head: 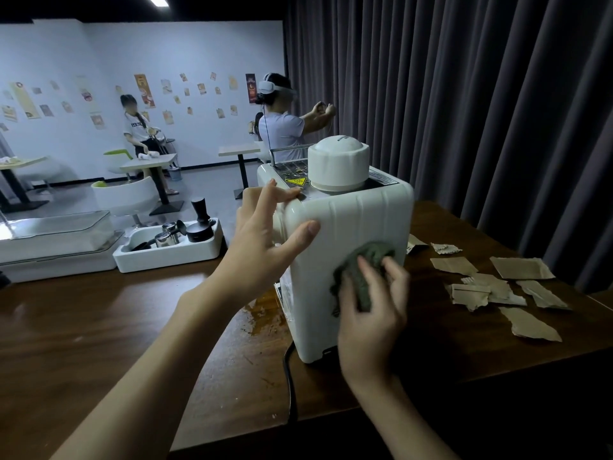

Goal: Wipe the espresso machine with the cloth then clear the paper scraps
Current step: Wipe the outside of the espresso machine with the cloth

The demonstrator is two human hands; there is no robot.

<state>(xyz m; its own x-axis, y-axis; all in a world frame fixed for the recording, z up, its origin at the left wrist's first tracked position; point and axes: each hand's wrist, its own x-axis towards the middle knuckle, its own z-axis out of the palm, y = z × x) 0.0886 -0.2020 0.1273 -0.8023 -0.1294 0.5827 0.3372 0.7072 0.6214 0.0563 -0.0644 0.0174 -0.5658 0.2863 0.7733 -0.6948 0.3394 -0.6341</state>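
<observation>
Step in hand, as judged: the wiping stage, with clearing of scraps not yet begun.

The white, glossy, box-shaped espresso machine (pixel 348 234) stood on the dark brown wooden worktop (pixel 99 327), close to its near edge, with its ribbed side panel towards the camera. A black power cord (pixel 289 376) ran from its base over that edge.

The left hand (pixel 265 240) steadied the machine at its upper left corner. Its fingers hooked over the top edge and its thumb lay flat on the panel, so the grip was closed on the casing.

The right hand (pixel 371 313) held the bunched dark green cloth (pixel 363 270) against the middle of the panel. Its fingers curled into the fabric, so the grip was closed on the cloth.

The torn brown paper scraps (pixel 497 288) lay scattered flat towards the right edge of the worktop, apart from the machine. Neither hand touched them.

A wet, glistening patch (pixel 262 315) showed on the worktop at the machine's left base.

How much of the casing had been covered could not be told; the top, the domed lid and the far faces were not under the cloth.

The next move, as judged, called for working the cloth across the rest of the panel and up to the top with firm pressure, while the left hand braced the machine against sliding. The light scraps will need gathering afterwards.
</observation>
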